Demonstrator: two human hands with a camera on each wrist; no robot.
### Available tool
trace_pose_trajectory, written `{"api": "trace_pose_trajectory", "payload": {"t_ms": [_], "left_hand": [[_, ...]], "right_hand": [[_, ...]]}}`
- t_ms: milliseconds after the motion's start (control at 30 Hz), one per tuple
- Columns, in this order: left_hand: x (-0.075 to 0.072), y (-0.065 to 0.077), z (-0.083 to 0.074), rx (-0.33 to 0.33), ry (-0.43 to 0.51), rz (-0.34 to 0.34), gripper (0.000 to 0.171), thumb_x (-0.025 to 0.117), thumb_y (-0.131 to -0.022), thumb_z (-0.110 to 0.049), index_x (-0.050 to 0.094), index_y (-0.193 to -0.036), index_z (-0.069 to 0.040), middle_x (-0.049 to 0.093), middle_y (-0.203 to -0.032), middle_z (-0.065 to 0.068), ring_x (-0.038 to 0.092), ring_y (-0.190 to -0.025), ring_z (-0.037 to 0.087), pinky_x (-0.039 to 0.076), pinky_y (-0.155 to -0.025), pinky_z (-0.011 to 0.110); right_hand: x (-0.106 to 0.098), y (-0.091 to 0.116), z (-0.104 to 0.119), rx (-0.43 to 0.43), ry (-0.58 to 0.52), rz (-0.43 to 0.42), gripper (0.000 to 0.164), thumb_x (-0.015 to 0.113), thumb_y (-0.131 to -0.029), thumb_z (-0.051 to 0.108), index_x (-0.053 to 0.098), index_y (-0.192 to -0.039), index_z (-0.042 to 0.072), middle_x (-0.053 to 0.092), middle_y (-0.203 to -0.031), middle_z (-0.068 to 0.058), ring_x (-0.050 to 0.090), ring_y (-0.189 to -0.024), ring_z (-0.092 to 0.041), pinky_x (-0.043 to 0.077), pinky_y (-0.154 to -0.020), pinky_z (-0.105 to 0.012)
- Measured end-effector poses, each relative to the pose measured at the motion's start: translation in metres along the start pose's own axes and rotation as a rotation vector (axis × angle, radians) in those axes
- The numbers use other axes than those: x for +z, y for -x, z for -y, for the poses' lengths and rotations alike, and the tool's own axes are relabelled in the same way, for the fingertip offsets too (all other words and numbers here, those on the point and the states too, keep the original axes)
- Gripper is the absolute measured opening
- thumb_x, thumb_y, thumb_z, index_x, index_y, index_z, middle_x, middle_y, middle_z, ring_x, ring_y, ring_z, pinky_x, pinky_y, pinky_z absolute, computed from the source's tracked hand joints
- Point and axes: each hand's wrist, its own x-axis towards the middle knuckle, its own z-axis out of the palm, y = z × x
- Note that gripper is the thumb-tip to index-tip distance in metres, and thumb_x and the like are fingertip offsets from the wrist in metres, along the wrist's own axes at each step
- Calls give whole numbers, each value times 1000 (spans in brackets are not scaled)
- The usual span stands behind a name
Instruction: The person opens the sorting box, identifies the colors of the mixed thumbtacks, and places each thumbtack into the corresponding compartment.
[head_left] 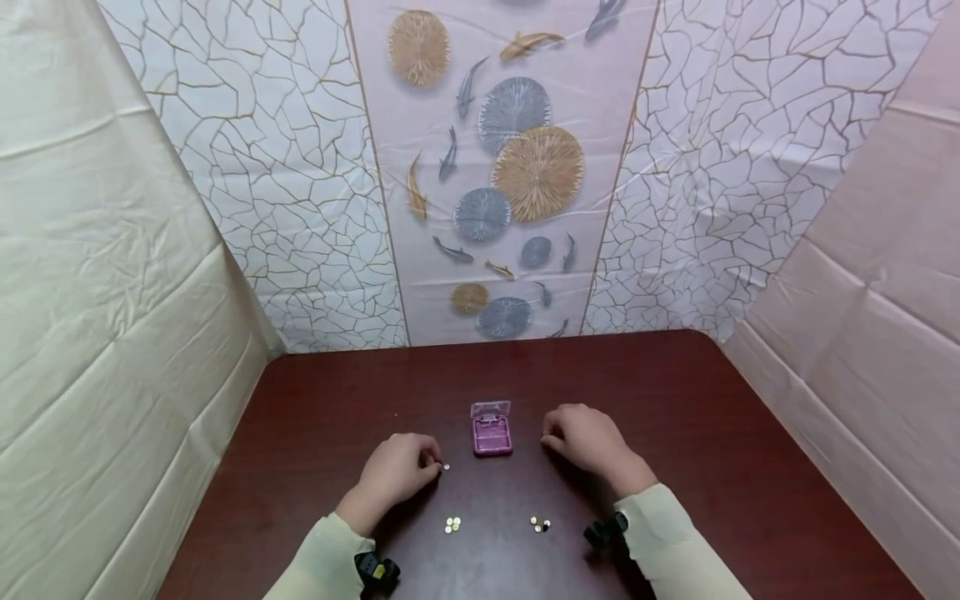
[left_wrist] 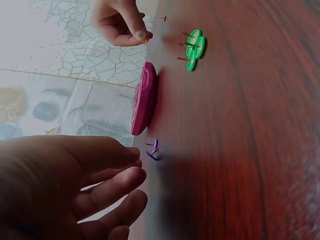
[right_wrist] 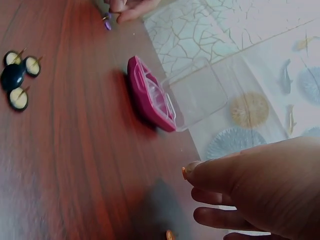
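My left hand [head_left: 396, 471] is low over the table, left of a small magenta box [head_left: 492, 447] with its clear lid raised. Just beyond its thumb and fingertips lie purple thumbtacks [left_wrist: 155, 145], pins sticking up; the fingers are loosely bent. My right hand [head_left: 592, 437], on the box's other side, pinches an orange thumbtack [right_wrist: 184, 173] between thumb and forefinger. Another orange thumbtack [right_wrist: 170, 234] is on the table below that hand. Inside the box, partitions form shallow compartments.
Nearer me on the dark red wooden table [head_left: 337, 383] are a cluster of green thumbtacks [left_wrist: 196, 45] on the left and several black thumbtacks [right_wrist: 18, 98] on the right. Patterned cloth [head_left: 495, 250] hangs behind the table, with plain cloth at both sides.
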Motion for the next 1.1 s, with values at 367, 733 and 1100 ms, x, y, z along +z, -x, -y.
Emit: {"api": "trace_pose_trajectory", "payload": {"t_ms": [367,733,1100], "left_hand": [[2,1,2,-22,-43,-15,6,74,-81,-30,70,-86,-28,63,-82,-8,54,-69,8,50,-64,36],[-4,4,-11,13,-77,-26,24,72,-84,-38,72,-103,-24,65,-98,-5,59,-85,13,55,-77,41],[-3,6,-16,2,-109,-37,35,72,-84,-42,70,-114,-23,65,-119,0,57,-109,24,49,-85,57]], "right_hand": [[5,-25,25,-60,-12,-51,10,74,-85,38,68,-78,35,60,-78,15,56,-70,-8,53,-61,-38],[20,-40,38,-36,-58,-88,5,74,-85,37,75,-86,33,72,-85,13,62,-74,-6,56,-62,-39],[25,-45,43,-25,-51,-62,7,74,-86,37,76,-89,31,73,-86,12,63,-74,-8,57,-61,-39]]}}
